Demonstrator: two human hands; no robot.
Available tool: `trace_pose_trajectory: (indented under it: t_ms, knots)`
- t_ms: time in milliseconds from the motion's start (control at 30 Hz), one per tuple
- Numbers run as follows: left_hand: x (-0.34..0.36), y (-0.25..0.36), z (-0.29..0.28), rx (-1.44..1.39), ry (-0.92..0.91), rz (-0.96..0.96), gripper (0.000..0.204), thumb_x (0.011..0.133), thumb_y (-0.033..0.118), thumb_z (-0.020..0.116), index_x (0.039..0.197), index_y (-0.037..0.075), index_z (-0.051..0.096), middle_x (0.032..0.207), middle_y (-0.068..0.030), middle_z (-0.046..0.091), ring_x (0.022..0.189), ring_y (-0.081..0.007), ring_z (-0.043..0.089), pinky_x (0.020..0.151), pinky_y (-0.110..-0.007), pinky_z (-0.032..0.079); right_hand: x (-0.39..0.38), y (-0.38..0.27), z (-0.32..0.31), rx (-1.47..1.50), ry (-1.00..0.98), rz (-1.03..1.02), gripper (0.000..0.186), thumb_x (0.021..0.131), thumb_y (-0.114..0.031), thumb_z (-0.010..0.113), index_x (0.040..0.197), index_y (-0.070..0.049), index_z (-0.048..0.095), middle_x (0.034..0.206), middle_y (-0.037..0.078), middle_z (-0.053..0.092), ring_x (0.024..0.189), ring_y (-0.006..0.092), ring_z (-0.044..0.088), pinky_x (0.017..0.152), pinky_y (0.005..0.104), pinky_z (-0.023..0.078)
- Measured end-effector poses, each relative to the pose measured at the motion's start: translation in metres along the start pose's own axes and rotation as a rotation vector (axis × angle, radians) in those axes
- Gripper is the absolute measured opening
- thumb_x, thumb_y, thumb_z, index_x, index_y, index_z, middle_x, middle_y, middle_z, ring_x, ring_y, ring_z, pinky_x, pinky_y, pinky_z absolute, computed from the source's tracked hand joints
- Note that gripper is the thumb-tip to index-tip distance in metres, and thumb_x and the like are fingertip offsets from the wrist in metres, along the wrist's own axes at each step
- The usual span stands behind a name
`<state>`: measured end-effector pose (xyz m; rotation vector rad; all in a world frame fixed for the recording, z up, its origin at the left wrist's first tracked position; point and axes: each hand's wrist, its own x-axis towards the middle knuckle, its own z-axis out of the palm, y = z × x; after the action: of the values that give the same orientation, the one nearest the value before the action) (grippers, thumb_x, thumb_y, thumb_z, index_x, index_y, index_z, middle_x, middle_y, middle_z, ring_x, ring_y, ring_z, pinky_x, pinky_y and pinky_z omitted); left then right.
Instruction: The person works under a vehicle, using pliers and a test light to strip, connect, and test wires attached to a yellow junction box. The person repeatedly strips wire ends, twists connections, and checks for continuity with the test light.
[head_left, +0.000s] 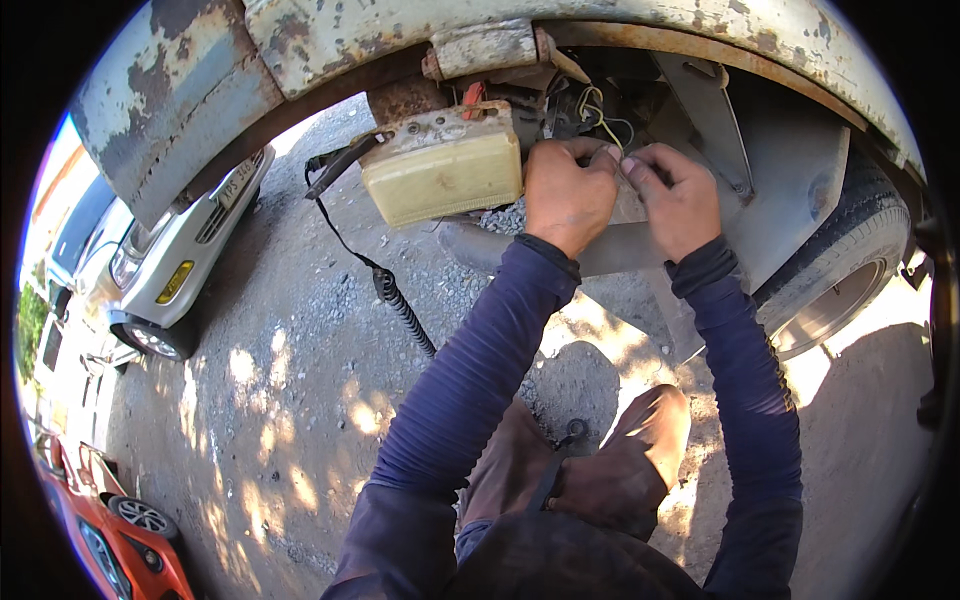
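Thin yellow wires point(597, 105) come down from under the rusty vehicle body. My left hand point(570, 198) is closed, thumb and index finger pinching a wire end. Fingertip to fingertip with it, my right hand point(682, 203) also pinches the wire; the very ends are hidden by the fingers. Left of my left hand, a pale yellow rectangular lamp point(445, 178) hangs on a worn metal bracket. A black pen-like tool point(342, 167) rests against the bracket's left end, its coiled black cord point(405, 310) dropping toward the ground.
A rusty, paint-chipped panel point(360, 40) spans the top. Grey metal plates point(790, 200) and a tyre point(850, 260) stand at the right, with a grey pipe point(620, 248) below my hands. A white vehicle point(170, 260) and a red car point(120, 530) are parked left on gravel ground point(290, 400).
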<state>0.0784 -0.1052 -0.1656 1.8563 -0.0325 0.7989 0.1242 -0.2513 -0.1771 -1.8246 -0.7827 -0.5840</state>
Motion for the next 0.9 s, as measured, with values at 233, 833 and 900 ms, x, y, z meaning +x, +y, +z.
trace_pose_trajectory:
  t_ms: [233, 833, 900]
  knots:
    - [-0.039, 0.012, -0.006, 0.142, 0.274, 0.502, 0.024, 0.089, 0.013, 0.073, 0.104, -0.006, 0.074, 0.092, -0.0186, 0.073, 0.081, -0.0367, 0.071, 0.08, -0.04, 0.055, 0.012, 0.01, -0.004, 0.768, -0.077, 0.593, 0.014, 0.093, -0.018, 0.066, 0.089, -0.005, 0.069, 0.07, 0.0, 0.06, 0.054, 0.0092, 0.051, 0.048, 0.026, 0.039]
    - [-0.069, -0.048, -0.114, -1.005, 0.488, -0.248, 0.031, 0.103, 0.009, 0.058, 0.129, -0.009, 0.059, 0.116, -0.0168, 0.069, 0.098, -0.0247, 0.069, 0.086, -0.035, 0.06, 0.006, -0.005, -0.005, 0.76, -0.039, 0.509, 0.013, 0.094, -0.016, 0.07, 0.092, -0.003, 0.068, 0.075, 0.003, 0.062, 0.058, 0.0107, 0.054, 0.052, 0.0258, 0.041]
    - [-0.064, -0.049, -0.118, -0.888, 0.462, -0.194, 0.029, 0.103, 0.005, 0.057, 0.128, -0.01, 0.06, 0.114, -0.0166, 0.069, 0.096, -0.024, 0.069, 0.085, -0.035, 0.061, 0.005, -0.006, -0.003, 0.754, -0.036, 0.519, 0.012, 0.094, -0.015, 0.07, 0.092, -0.003, 0.068, 0.074, 0.002, 0.062, 0.057, 0.0106, 0.054, 0.052, 0.0257, 0.041]
